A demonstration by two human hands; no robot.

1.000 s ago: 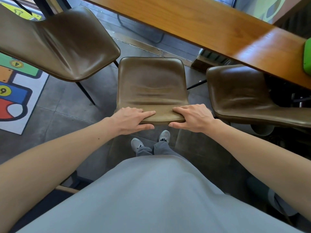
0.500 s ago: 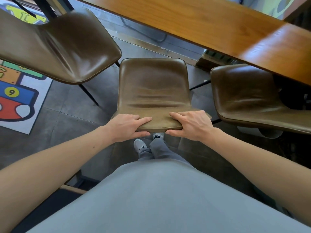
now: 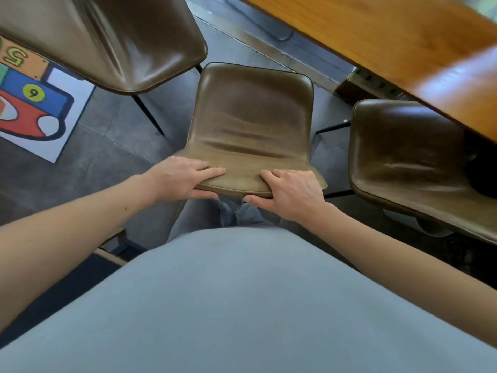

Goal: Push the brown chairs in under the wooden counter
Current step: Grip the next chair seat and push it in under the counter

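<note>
Wooden counter (image 3: 390, 33) runs across the 1–2 o'clock corner, biggest thing here. Three brown chairs next: left chair (image 3: 113, 41) at 11 o'clock, well clear of the counter; right chair (image 3: 408, 157) at 3 o'clock w/ its far side tucked beneath the counter edge; middle chair (image 3: 252, 119) at 12, seat front pointing toward the counter but not yet under it. Floor mat (image 3: 32, 103) at 9 o'clock.

Left hand (image 3: 183, 179) is closed over the top edge of the middle chair's backrest, fingers lying over the top, thumb beneath. Right hand (image 3: 290, 192) grips the same edge just beside it, same way. Both firmly wrapped, nothing else held.

Risks, imo: gap btwn middle and right chair is tight, so a crooked push could knock seat or legs together. Legs may catch on tile seams and tip the chair fwd. Knees sit close behind the backrest, could get bumped.

Writing: mat shows "6" in a yellow circle and a "5" at the edge; rest not legible. No brands seen.
</note>
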